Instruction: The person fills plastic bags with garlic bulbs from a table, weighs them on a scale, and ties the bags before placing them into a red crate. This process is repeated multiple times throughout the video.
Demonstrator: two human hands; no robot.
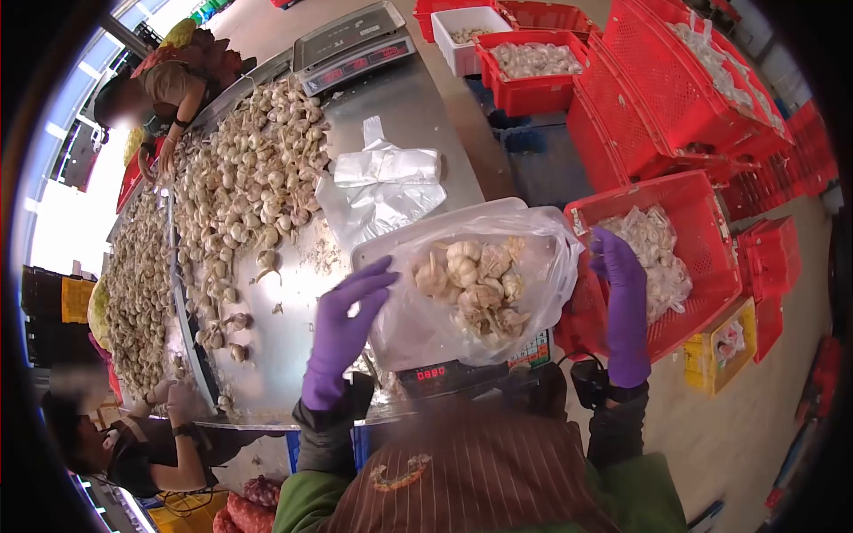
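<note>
1. Left hand [351, 315]: purple glove, thumb parted from the fingers, fingers slightly apart, holding nothing; fingertips beside the left side of the open plastic bag [555, 258].
2. Right hand [615, 258]: purple glove, fingers curled, at the right side of the bag. Cannot tell whether it pinches the film.
3. Bag: one, clear, mouth open, lying in one pale tray [391, 346] with garlic bulbs [464, 266] inside. Bulbs overlap; roughly ten, exact count not readable.
4. Scales: two. Near scale [453, 377] under the tray, red digits lit; far scale [355, 53] at the far end of the metal surface [267, 382].
5. Beyond the tray: one pile of flat plastic bags [386, 169], reaching the tray's edge; sheets not countable.
6. Garlic heaps: two, a near heap [253, 169] and an outer heap [138, 293], with one metal divider [188, 333] between them. Loose bulbs lie at the near heap's lower end.
7. In the way at right: red crate [711, 240] with bagged garlic [657, 266], close against the tray side, the right forearm crossing in front of it.
8. Further right: one white box [458, 58], one yellow crate [702, 364]; stacked red crates [622, 98], several, overlapping.
9. People at left: two distinguishable, an upper person [173, 84] and a lower person [169, 457].
</note>
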